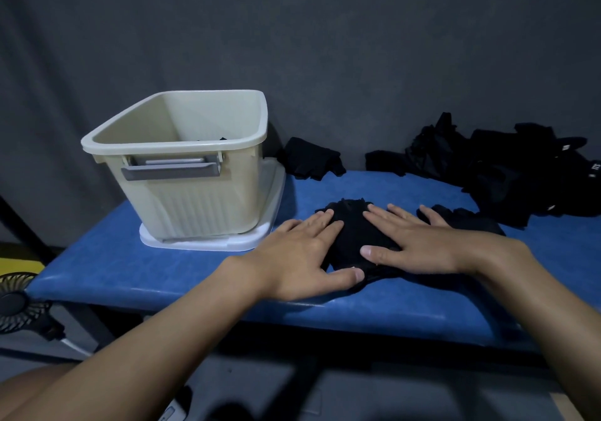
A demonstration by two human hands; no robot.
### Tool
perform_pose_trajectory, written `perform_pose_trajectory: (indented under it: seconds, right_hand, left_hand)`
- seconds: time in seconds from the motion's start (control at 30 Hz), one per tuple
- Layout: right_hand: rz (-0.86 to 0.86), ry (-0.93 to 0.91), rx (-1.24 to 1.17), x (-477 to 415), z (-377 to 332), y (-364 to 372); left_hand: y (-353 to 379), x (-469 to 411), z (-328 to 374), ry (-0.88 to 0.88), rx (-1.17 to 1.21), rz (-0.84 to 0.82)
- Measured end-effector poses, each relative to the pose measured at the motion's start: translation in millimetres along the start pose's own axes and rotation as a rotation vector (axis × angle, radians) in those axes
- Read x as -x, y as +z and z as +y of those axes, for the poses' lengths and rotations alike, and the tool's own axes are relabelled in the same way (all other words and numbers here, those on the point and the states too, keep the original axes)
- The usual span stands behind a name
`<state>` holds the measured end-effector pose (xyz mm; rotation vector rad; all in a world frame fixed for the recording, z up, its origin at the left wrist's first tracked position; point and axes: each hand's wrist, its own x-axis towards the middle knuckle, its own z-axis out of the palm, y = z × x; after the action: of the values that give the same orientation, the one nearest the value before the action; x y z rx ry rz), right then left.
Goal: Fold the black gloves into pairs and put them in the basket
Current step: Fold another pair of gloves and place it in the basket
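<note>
A black glove (353,232) lies flat on the blue padded table (162,267), in the middle of the view. My left hand (302,258) presses on its left side with straight fingers, thumb at the near edge. My right hand (413,241) lies flat on its right side, fingers spread. A beige plastic basket (195,199) stands at the left on a white lid (208,243); a bit of black fabric (222,138) shows inside it. Another black glove (471,219) lies just right of my right hand.
A pile of black gloves (507,167) fills the back right of the table. One more black glove (310,158) lies behind the basket's right side. A dark grey curtain hangs behind. A small black fan (19,303) stands on the floor at the left.
</note>
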<state>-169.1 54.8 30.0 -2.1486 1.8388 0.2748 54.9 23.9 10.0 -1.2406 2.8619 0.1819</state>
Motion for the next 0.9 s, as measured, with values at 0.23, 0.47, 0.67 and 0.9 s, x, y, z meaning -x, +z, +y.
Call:
perform_pose_trajectory:
  seconds: [0.23, 0.47, 0.67, 0.9]
  right_hand:
    - [0.039, -0.017, -0.002, 1.0, -0.1, -1.2]
    - [0.115, -0.057, 0.020, 10.9, -1.6, -2.3]
    - [0.069, -0.036, 0.031, 6.1, 0.6, 2.7]
    - [0.151, -0.061, 0.005, 10.8, 0.2, 1.2]
  left_hand:
    - [1.6, -1.0, -1.9, -0.005, 0.005, -0.001]
    - [2.8, 0.4, -2.3, -0.021, 0.045, 0.005]
    - [1.3, 0.7, -1.1, -0.017, 0.021, -0.013]
    - [-2.5, 3.4, -0.1, -0.006, 0.069, 0.035]
